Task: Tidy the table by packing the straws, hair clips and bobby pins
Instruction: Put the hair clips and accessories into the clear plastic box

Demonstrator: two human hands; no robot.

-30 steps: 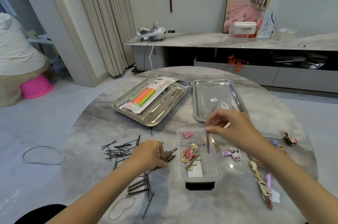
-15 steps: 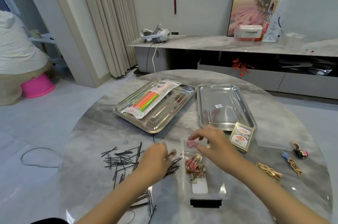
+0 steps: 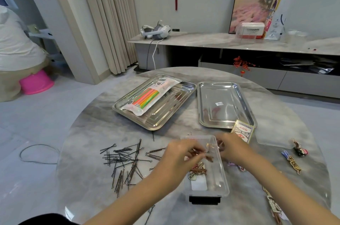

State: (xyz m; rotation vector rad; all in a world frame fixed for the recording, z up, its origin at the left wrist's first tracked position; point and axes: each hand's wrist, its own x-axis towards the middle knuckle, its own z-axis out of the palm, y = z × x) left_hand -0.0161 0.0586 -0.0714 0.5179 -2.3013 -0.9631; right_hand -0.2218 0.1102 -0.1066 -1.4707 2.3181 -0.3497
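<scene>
Pinching brown pins [image 3: 208, 158] over clear box [image 3: 217, 184]: left hand [image 3: 176, 160] | right hand [image 3: 232, 148]: curled, grip contents unclear

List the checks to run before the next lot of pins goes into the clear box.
1. Clear box open, no lid on it: ok.
2. Left hand has a hold on its load: ok, it pinches a few brown pins over the box.
3. Right hand free to steady the box: cannot tell, its fingers are blurred at the far right rim.
4. Bobby pins all packed: not ok, a loose pile lies on the table left of the box.
5. Hair clips all packed: not ok, several lie on the table at right.
6. Straw packet put away: ok, it lies in the left tray.
</scene>
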